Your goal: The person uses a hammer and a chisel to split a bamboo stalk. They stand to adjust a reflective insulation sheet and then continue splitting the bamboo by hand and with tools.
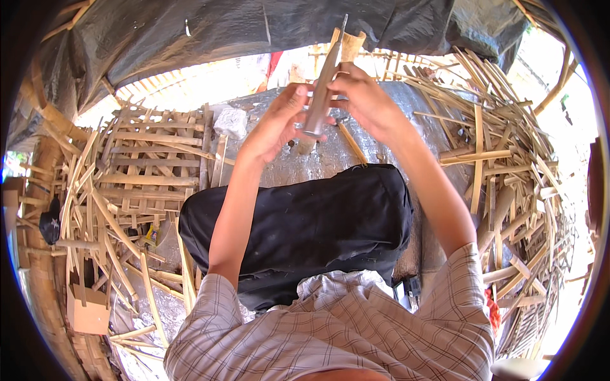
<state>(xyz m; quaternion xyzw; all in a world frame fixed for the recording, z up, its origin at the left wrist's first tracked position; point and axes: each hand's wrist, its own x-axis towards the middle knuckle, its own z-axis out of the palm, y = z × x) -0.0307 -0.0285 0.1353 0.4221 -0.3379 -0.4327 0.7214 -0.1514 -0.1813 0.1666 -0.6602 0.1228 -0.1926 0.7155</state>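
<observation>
Both hands, left hand (pixel 276 124) and right hand (pixel 362 101), clasp a light, stiff bamboo strip (pixel 325 76) above the black cushion (pixel 305 222), likely splintery, best held low on its flat sides

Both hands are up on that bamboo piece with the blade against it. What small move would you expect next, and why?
Probably press the blade further down the bamboo piece. The left hand grips the blade's lower end, the right hand steadies the bamboo, and the blade lies lengthwise along it, as for splitting.

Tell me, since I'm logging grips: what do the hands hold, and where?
Both hands, left hand and right hand, grip a bamboo piece around its middle and lower part.
</observation>
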